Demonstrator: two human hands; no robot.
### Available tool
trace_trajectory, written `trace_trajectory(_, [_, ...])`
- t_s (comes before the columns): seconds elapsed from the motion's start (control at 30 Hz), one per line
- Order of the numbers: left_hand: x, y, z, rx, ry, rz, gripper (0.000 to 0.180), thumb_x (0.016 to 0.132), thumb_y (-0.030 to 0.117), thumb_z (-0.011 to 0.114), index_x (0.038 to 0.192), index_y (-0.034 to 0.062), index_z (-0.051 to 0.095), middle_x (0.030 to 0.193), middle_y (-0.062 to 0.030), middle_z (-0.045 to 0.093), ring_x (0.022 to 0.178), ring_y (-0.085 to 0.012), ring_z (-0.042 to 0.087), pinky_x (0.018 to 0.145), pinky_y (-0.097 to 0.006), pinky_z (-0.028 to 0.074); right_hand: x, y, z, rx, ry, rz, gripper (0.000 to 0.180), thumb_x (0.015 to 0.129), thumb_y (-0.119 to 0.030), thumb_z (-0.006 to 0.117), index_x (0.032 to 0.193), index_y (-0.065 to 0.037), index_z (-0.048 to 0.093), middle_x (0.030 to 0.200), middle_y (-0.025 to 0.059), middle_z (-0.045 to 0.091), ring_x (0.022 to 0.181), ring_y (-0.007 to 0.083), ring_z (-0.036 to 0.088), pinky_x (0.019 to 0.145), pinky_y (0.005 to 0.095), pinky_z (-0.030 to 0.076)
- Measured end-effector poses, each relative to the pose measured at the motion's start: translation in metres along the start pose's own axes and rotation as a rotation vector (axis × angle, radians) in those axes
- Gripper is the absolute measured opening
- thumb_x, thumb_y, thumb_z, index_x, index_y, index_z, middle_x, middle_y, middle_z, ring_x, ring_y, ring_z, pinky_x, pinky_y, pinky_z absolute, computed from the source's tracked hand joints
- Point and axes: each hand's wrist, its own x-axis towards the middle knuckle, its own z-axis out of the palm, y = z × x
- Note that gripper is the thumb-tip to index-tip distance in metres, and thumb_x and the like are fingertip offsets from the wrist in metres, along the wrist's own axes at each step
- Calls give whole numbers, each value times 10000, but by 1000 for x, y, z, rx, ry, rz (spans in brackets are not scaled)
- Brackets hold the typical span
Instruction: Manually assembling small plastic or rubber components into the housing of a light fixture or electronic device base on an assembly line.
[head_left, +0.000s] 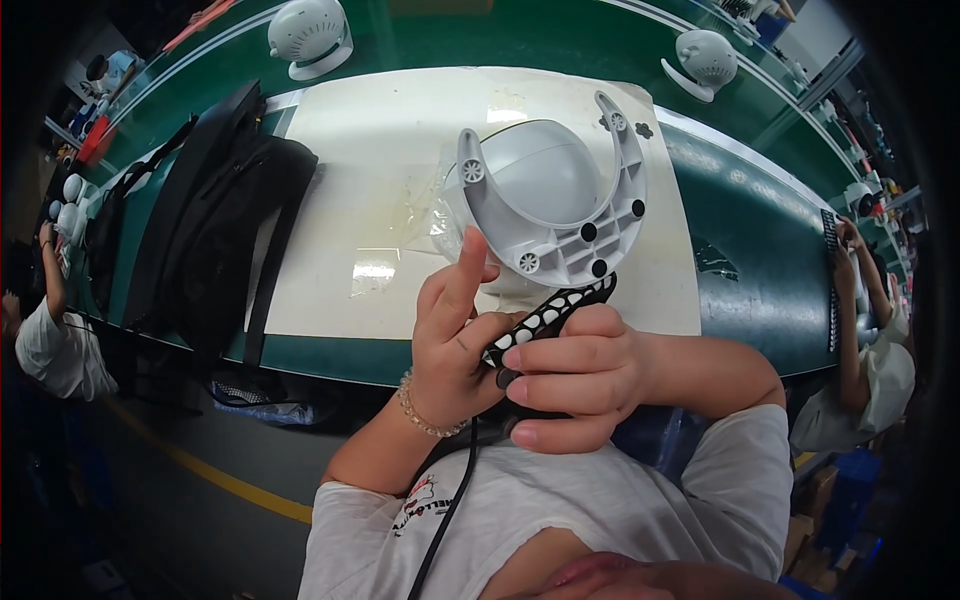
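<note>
In the head view, holding a black strip [553, 312] with white dots just near of the white appliance [545, 160]. Clamping the right hand [585, 375] on the strip from its near right side, fingers curling together; resting the thumb of the left hand [448, 335] against its near left end, pointing the index finger far, but being unable to judge whether gripping there. Slanting the strip's long axis from near left to far right, holding its far end just beside the near edge of the curved base [572, 258], being unable to judge any touching. Looking onto that base's underside, lying above the cream mat [340, 210], far of both hands; reaching nearest with the left fingertip, near three dark round pads [588, 232].
</note>
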Motion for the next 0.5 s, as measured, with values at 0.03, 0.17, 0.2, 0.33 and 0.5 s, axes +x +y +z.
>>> trace_trajectory(0.03, [0,0,0,9,5,-1,208,589,128,661,761,38,587,1332,-248,336,906,-256,512,797,-308,402,0,1,0,-8,4,-6,313,739,-149,628,1030,-188,520,947,-14,519,831,134,559,622,250,338])
trace_trajectory(0.17, [2,3,-3,11,-46,-63,221,584,122,658,775,40,584,1333,-252,331,900,-256,516,789,-306,407,-1,4,1,-20,-4,-19,319,741,-142,621,1041,-187,519,945,-13,518,828,130,557,617,247,340])
trace_trajectory(0.2, [1,1,-2,28,-23,-13,216,575,111,660,764,39,585,1334,-253,329,898,-257,516,783,-306,407,-2,4,1,-20,1,-28,321,741,-138,618,1043,-186,520,941,-14,514,825,128,555,614,248,342])
trace_trajectory(0.33, [1,-3,1,-4,6,31,214,532,64,667,727,34,585,1337,-254,322,892,-261,518,766,-309,408,-4,4,-1,-48,-16,-79,322,737,-132,613,1042,-185,527,913,-19,495,814,125,544,612,249,353])
trace_trajectory(0.5, [1,-5,2,-46,-9,26,199,582,39,667,732,32,536,1358,-245,290,898,-266,519,658,-287,420,-5,2,-5,-22,-70,-95,324,729,-131,615,1039,-182,533,903,-9,476,795,135,529,609,250,367])
